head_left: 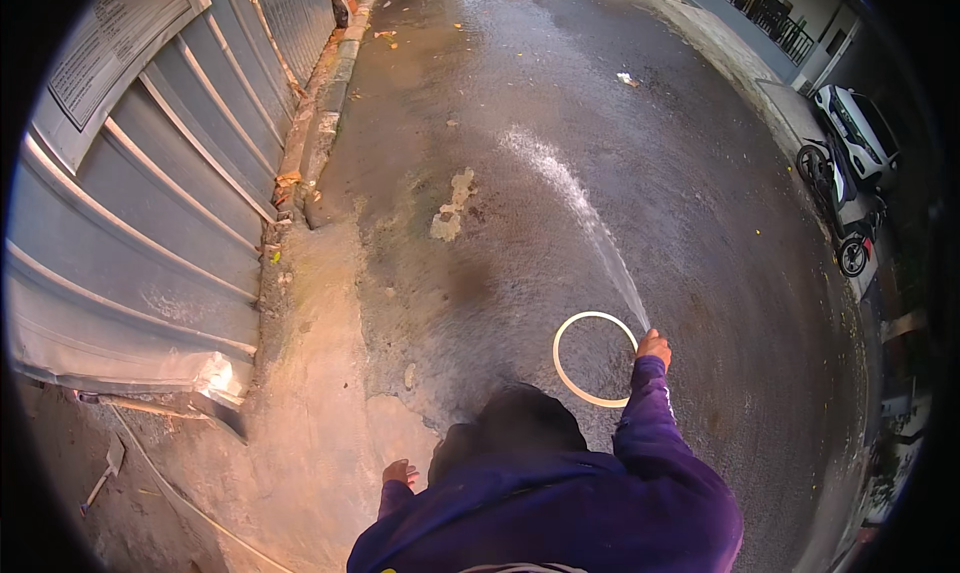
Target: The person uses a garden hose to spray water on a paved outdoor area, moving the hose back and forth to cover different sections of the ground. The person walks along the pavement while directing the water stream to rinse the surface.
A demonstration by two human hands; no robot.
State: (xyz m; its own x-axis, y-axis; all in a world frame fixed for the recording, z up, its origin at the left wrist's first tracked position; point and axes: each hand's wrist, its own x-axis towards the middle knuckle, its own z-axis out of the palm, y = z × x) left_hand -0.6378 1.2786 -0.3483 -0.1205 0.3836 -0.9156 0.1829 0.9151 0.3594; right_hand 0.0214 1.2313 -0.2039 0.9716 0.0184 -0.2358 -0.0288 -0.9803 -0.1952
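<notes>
My right hand (pixel 654 348) is closed round the end of a pale yellow hose (pixel 561 365), out in front of me on the right. The hose makes a round loop beside my right sleeve. From the hand a jet of water (pixel 590 218) shoots forward and leftward, breaking up over the wet asphalt (pixel 480 303). Low at my left side, my left hand (pixel 401 472) shows partly past my purple sleeve. Its fingers look spread, with nothing visible in them. Dark clothing at my front hides the ground close to me.
A grey ribbed metal fence (pixel 190 163) with a signboard (pixel 118 58) runs along the left, above a low kerb (pixel 322 138). A tool with a wooden handle (pixel 97 488) lies lower left, near a thin line (pixel 190 503). A motorcycle (pixel 838 208) and white car (pixel 862 133) stand right.
</notes>
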